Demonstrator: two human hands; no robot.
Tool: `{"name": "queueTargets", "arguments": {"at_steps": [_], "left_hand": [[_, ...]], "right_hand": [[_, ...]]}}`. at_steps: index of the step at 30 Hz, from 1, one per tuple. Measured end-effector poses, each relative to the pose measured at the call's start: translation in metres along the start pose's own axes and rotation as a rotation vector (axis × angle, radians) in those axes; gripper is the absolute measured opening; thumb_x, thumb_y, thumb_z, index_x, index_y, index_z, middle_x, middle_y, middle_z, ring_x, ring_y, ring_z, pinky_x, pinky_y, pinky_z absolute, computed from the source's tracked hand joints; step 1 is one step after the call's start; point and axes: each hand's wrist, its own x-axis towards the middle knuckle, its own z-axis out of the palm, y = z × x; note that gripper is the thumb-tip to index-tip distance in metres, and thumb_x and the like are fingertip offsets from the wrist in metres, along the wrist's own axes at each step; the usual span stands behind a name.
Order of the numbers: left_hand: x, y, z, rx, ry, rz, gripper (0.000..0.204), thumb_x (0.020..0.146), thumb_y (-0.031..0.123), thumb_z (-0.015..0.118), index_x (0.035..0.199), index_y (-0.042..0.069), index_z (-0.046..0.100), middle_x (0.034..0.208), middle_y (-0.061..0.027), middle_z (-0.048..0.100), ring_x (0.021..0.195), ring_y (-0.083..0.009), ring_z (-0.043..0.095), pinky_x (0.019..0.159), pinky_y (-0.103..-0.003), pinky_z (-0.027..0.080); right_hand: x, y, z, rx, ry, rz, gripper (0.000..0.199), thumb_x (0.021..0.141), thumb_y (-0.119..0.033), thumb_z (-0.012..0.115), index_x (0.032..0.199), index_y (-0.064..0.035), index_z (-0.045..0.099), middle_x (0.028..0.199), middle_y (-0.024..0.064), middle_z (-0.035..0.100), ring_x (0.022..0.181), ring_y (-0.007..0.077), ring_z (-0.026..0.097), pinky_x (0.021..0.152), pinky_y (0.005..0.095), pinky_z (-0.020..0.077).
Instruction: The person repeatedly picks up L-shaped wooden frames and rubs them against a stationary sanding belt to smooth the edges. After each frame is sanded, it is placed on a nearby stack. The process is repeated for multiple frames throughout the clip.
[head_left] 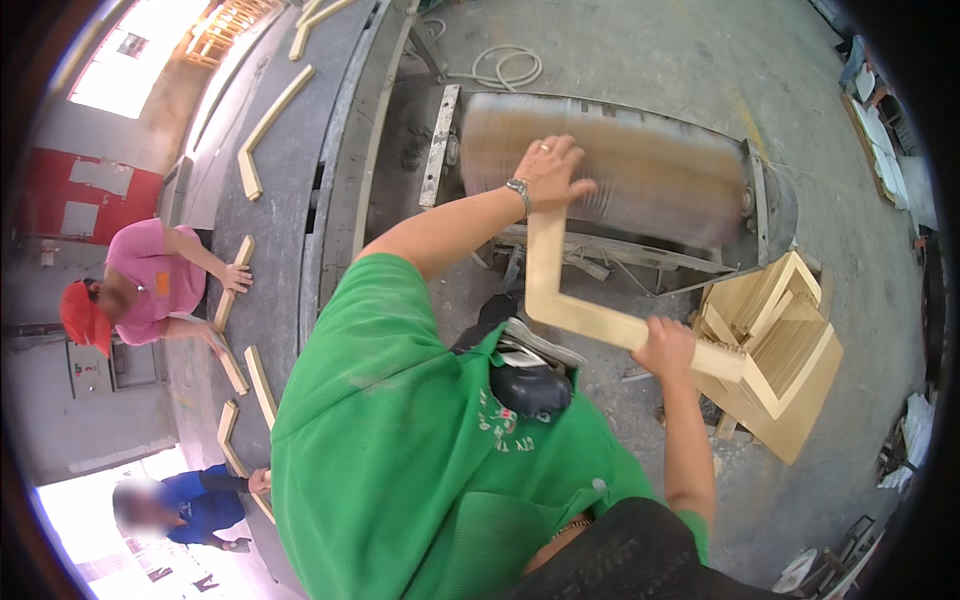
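An L-shaped bent wooden frame piece (545, 265), pale and smooth, spans between my two hands. Over its upper end lies my left hand (550, 172), with a watch at the wrist and a ring, gripping that end with the thumb out to the side. Right beside these fingers is a wide brown drum roller (610, 165), its surface blurred as if turning. Lower down and to the right, my right hand (665, 348) is closed around the other arm of the piece. That arm's far end overlaps the stacked wooden frames in the picture.
A stack of similar angled wooden frames (800, 345) stands on a board at the right. The roller's metal frame (440, 145) is in front of me; a coiled hose (508, 68) lies beyond. Left, a long dark conveyor table (285, 210) carries wooden pieces, with two people working there.
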Motion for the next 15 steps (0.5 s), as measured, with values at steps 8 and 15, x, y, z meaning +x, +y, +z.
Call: {"name": "queueTargets", "arguments": {"at_steps": [8, 15], "left_hand": [[0.166, -0.143, 0.025, -0.103, 0.161, -0.134, 0.037, 0.083, 0.027, 0.059, 0.119, 0.021, 0.068, 0.123, -0.0179, 0.058, 0.119, -0.0357, 0.053, 0.102, -0.048, 0.040], [0.164, -0.122, 0.046, -0.123, -0.065, -0.166, 0.042, 0.086, 0.023, 0.057, 0.127, 0.018, 0.063, 0.120, -0.0180, 0.060, 0.118, -0.0346, 0.054, 0.103, -0.047, 0.040]], "right_hand": [[0.224, -0.013, 0.011, -0.018, -0.111, 0.120, 0.036, 0.061, -0.031, 0.078, 0.089, -0.0102, 0.066, 0.087, 0.0133, 0.071, 0.082, 0.0335, 0.070, 0.072, 0.0457, 0.0571], [0.195, -0.016, 0.005, 0.090, -0.212, 0.160, 0.040, 0.060, -0.034, 0.078, 0.090, -0.0095, 0.066, 0.086, 0.0127, 0.071, 0.082, 0.0343, 0.070, 0.073, 0.0469, 0.0572]]}}
